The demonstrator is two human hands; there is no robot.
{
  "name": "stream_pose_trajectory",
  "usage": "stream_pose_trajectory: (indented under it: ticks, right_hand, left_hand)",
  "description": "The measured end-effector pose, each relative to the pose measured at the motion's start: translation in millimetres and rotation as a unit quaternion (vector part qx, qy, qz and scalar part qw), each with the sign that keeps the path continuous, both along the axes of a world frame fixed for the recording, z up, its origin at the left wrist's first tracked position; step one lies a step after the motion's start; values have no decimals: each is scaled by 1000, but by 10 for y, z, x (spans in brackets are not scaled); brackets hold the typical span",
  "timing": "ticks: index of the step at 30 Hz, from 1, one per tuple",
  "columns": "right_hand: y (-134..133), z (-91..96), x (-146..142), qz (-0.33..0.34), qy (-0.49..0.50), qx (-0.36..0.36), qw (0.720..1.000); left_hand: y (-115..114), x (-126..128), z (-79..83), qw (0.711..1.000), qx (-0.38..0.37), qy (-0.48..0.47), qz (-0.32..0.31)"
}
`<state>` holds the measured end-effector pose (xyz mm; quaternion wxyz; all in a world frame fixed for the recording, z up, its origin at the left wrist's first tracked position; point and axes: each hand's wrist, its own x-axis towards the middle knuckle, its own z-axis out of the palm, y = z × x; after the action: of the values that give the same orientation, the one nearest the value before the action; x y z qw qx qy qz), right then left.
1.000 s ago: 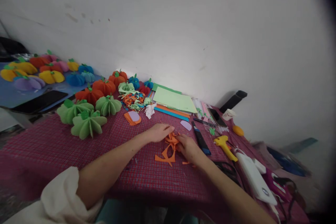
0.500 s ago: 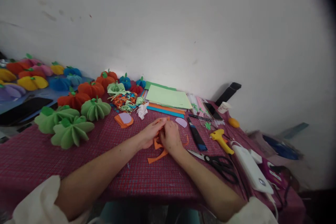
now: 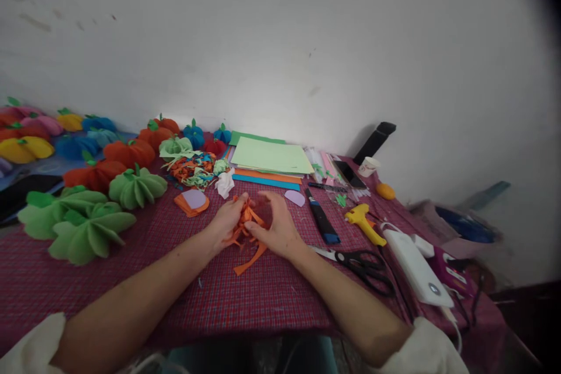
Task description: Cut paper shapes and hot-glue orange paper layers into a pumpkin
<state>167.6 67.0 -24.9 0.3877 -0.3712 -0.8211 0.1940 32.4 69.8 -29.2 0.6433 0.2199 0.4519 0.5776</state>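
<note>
A loose bunch of orange paper scraps (image 3: 246, 223) lies between my hands, above the checked tablecloth. My left hand (image 3: 225, 221) is closed around its left side. My right hand (image 3: 280, 228) is cupped at the other side, thumb touching the scraps and fingers apart from the thumb. One orange strip (image 3: 250, 260) trails down onto the cloth. Left of my hands lie stacked orange cut pieces with a lilac rounded piece (image 3: 193, 198) on top. Another lilac piece (image 3: 295, 197) is beyond my right hand. A crumpled white paper (image 3: 225, 183) sits behind my left hand.
Paper pumpkins (image 3: 94, 234) fill the left side, near a heap of shredded paper (image 3: 193, 168). Paper sheets (image 3: 272, 155) are stacked at the back. On the right lie a cutter knife (image 3: 323, 219), scissors (image 3: 362, 266), a yellow glue gun (image 3: 366, 224) and a white power bank (image 3: 414, 266).
My hands have moved apart, showing the orange scraps between them. My right hand has loosened its fingers. The whole view has shifted slightly, with table things appearing further left.
</note>
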Motion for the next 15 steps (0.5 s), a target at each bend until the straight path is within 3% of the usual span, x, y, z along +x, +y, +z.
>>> stream_pose_trajectory:
  ticks: [7, 11, 15]
  right_hand:
    - [-95, -162, -73, 85, 8, -188, 979]
    - [-105, -179, -108, 72, 14, -194, 978]
    - [-39, -122, -27, 18, -49, -188, 981]
  left_hand:
    - [-21, 25, -7, 1000, 24, -11, -1]
    - [-29, 57, -11, 999, 44, 8, 6]
    - [-59, 119, 9, 997, 70, 25, 8]
